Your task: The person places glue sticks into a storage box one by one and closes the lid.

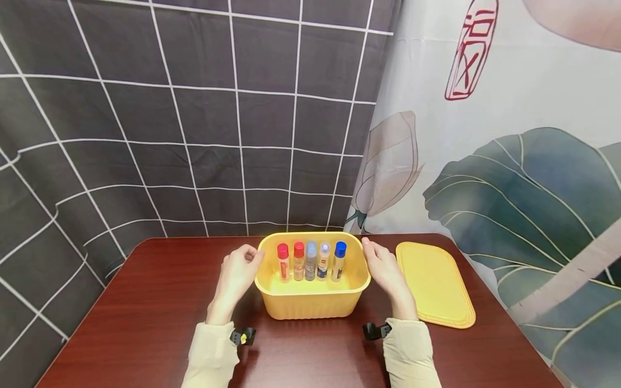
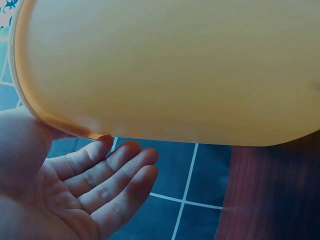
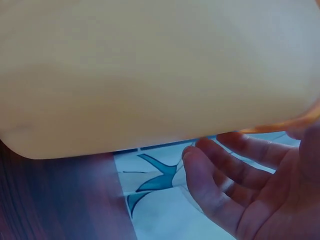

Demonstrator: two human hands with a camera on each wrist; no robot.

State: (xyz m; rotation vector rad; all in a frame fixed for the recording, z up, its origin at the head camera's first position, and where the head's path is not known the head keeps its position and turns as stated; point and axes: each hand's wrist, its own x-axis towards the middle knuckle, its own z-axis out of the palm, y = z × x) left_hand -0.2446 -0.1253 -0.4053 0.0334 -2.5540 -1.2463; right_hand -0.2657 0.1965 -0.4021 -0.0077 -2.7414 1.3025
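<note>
A yellow plastic tub (image 1: 310,306) sits in the middle of the head view. Inside it, several slim tubes like lip balms stand in a row, among them a red-capped tube (image 1: 283,264) and a blue-capped tube (image 1: 338,263). My left hand (image 1: 236,275) holds the tub's left end by the rim. In the left wrist view its fingers (image 2: 132,192) curve beneath the rim, and the thumb tip is hidden. At the other end, my right hand (image 1: 386,269) grips the rim in the same way, its fingers (image 3: 210,185) bent below it in the right wrist view.
A flat yellow lid (image 1: 436,285) lies on the dark red table (image 1: 145,318), just right of my right hand. Behind the table hang a dark grid-patterned cloth (image 1: 204,118) and a white cloth with painted leaves (image 1: 533,194).
</note>
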